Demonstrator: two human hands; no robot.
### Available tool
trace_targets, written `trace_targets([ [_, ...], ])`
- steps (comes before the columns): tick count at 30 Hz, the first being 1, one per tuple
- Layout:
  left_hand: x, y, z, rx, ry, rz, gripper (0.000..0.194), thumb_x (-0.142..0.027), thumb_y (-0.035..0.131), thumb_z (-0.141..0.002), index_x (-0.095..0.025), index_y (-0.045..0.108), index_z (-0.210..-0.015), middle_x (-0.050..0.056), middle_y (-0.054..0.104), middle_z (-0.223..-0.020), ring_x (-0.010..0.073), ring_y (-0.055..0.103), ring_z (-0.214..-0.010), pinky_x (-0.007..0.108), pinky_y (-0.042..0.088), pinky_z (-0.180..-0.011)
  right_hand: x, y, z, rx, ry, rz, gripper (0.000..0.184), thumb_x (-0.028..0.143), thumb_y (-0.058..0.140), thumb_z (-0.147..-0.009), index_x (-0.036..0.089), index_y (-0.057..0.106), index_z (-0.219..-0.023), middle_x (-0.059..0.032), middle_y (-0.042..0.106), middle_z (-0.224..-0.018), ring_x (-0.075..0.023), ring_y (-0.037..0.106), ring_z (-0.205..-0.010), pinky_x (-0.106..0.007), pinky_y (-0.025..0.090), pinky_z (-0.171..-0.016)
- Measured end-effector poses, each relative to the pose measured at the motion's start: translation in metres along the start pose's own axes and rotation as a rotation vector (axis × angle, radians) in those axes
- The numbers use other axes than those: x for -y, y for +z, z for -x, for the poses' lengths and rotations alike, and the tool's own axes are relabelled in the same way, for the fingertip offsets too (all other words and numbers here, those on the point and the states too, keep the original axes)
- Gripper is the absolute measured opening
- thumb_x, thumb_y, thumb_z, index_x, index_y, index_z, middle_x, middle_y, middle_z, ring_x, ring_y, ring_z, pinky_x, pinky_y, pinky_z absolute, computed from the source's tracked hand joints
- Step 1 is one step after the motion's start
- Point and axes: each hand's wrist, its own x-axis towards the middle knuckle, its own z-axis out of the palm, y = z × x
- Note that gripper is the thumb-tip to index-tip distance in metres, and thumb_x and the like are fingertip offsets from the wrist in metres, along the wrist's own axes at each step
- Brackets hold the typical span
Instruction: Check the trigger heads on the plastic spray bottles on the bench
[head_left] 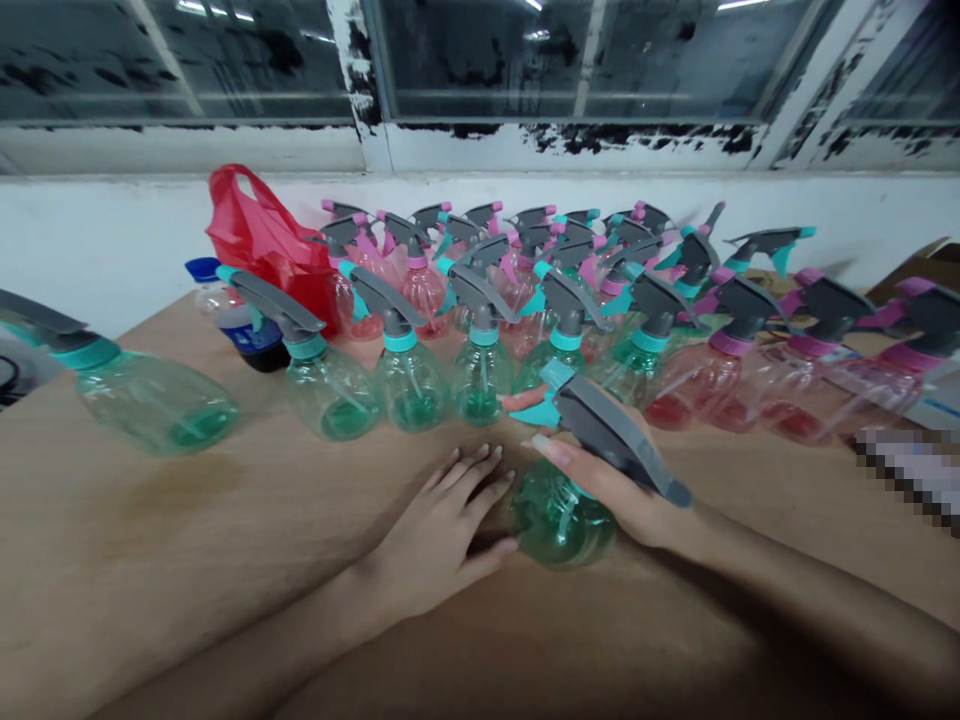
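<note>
My right hand (637, 490) is closed around the neck of a green spray bottle (562, 525) with a grey and teal trigger head, its index finger by the trigger. The bottle tilts a little, and green liquid shows inside. Just left of it, my left hand (442, 525) lies palm down on the wooden table (187, 560), fingers spread, holding nothing. Behind both hands runs a front row of spray bottles: green ones such as the green bottle (412, 390), and pink ones such as the pink bottle (735, 380) to the right.
More spray bottles crowd behind, with a red plastic bag (277, 245) and a blue-capped bottle of dark liquid (251, 325) at their left. Another green bottle (150, 400) stands far left. A cardboard box (919, 270) is at the right, below the windowed wall (112, 225).
</note>
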Motion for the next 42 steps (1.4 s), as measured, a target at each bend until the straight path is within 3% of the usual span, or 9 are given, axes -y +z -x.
trace_targets([
  [8, 0.0, -0.001, 0.0, 0.001, 0.0, 0.018, 0.057, -0.046, 0.052, -0.092, -0.012, 0.042, -0.137, 0.014, 0.038, -0.145, 0.0302, 0.03, -0.135, 0.049, 0.027, -0.108, 0.002, 0.0, -0.001, 0.002, -0.03, 0.024, 0.027, 0.038, 0.059, -0.084, 0.025, 0.059, -0.109, 0.0033, 0.058, -0.067, -0.014, 0.054, -0.058, -0.029, 0.044, -0.056],
  [12, 0.0, -0.001, -0.001, 0.02, -0.007, 0.018, 0.057, -0.046, 0.051, -0.092, -0.012, 0.042, -0.137, 0.014, 0.037, -0.146, 0.0303, 0.029, -0.135, 0.049, 0.027, -0.108, 0.008, -0.002, -0.003, -0.021, -0.071, 0.089, 0.015, 0.038, 0.058, -0.084, 0.024, 0.06, -0.087, 0.0034, 0.056, -0.066, -0.0129, 0.052, -0.056, -0.029, 0.043, -0.056],
  [15, 0.0, -0.003, -0.002, 0.04, -0.004, 0.0, 0.057, -0.046, 0.05, -0.092, -0.011, 0.042, -0.137, 0.015, 0.036, -0.146, 0.0307, 0.028, -0.136, 0.048, 0.027, -0.108, 0.01, -0.004, -0.004, -0.026, -0.073, 0.112, 0.018, 0.038, 0.056, -0.085, 0.023, 0.057, -0.076, 0.0026, 0.054, -0.065, -0.0134, 0.053, -0.059, -0.029, 0.043, -0.058],
  [18, 0.0, -0.002, -0.002, 0.033, 0.0, -0.009, 0.057, -0.046, 0.05, -0.092, -0.012, 0.042, -0.137, 0.014, 0.037, -0.145, 0.0304, 0.03, -0.135, 0.048, 0.027, -0.108, 0.008, -0.005, -0.002, 0.002, -0.057, 0.081, 0.017, 0.039, 0.057, -0.085, 0.023, 0.06, -0.087, 0.0024, 0.055, -0.067, -0.0134, 0.053, -0.06, -0.028, 0.042, -0.057],
  [22, 0.0, -0.001, -0.001, -0.001, -0.002, -0.008, 0.056, -0.047, 0.051, -0.092, -0.014, 0.043, -0.136, 0.013, 0.039, -0.144, 0.0297, 0.033, -0.133, 0.047, 0.028, -0.107, 0.004, -0.004, 0.0, 0.024, -0.015, -0.041, 0.03, 0.04, 0.06, -0.084, 0.024, 0.058, -0.11, -0.0004, 0.061, -0.08, -0.0159, 0.06, -0.072, -0.028, 0.047, -0.062],
  [29, 0.001, 0.0, 0.001, -0.011, 0.011, -0.033, 0.057, -0.048, 0.049, -0.093, -0.011, 0.043, -0.136, 0.015, 0.04, -0.144, 0.0301, 0.032, -0.133, 0.048, 0.028, -0.107, 0.009, -0.004, -0.001, 0.021, 0.034, -0.01, 0.03, 0.039, 0.06, -0.084, 0.022, 0.06, -0.108, 0.0006, 0.055, -0.074, -0.0149, 0.052, -0.063, -0.033, 0.048, -0.069],
  [42, 0.002, 0.003, 0.0, -0.025, 0.018, -0.025, 0.056, -0.049, 0.048, -0.093, -0.013, 0.042, -0.137, 0.014, 0.041, -0.143, 0.0295, 0.033, -0.133, 0.047, 0.028, -0.107, 0.009, -0.004, 0.0, 0.017, -0.003, 0.041, 0.026, 0.036, 0.059, -0.085, 0.023, 0.059, -0.107, 0.0025, 0.053, -0.069, -0.0128, 0.048, -0.055, -0.029, 0.04, -0.052],
])
